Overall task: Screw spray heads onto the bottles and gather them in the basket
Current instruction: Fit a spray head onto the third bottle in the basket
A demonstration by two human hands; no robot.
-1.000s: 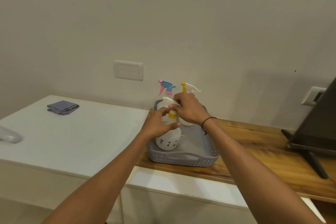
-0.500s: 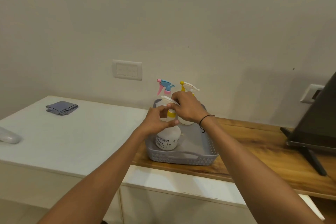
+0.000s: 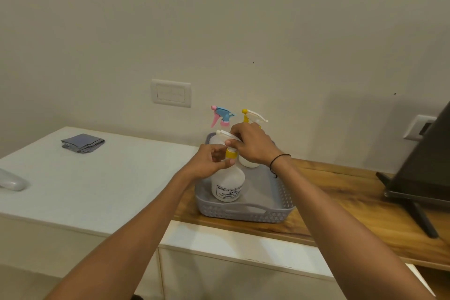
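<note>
Plain beige wall [image 3: 267, 19] behind, with a white switch plate [image 3: 171, 93] on it and a second socket [image 3: 417, 126] at far right. Low white table [image 3: 102, 178] on the left, stepping to a wooden table [image 3: 341, 192] on the right. On the white top: a folded grey cloth [image 3: 82, 143] near the back, well apart from everything, and part of a white object [image 3: 12, 181] at the left edge, unclear what. On the wood: a grey perforated basket [image 3: 246, 212] close to the front edge, beside the seam between the tops; a dark screen on a stand [image 3: 421, 173] at far right, well apart. Broad bare stretch of white top left of the basket.

Inside the basket, near its front, a white labelled spray bottle [image 3: 227, 184], upright. Left hand [image 3: 207, 163] pinching its yellow collar [image 3: 230, 153]; right hand [image 3: 253, 146] curled in a grip around the white spray head [image 3: 222, 133]. Behind, two more bottles, mostly hidden: one with a blue-and-pink head [image 3: 222, 115], one with a yellow-and-white head [image 3: 253, 115].
</note>
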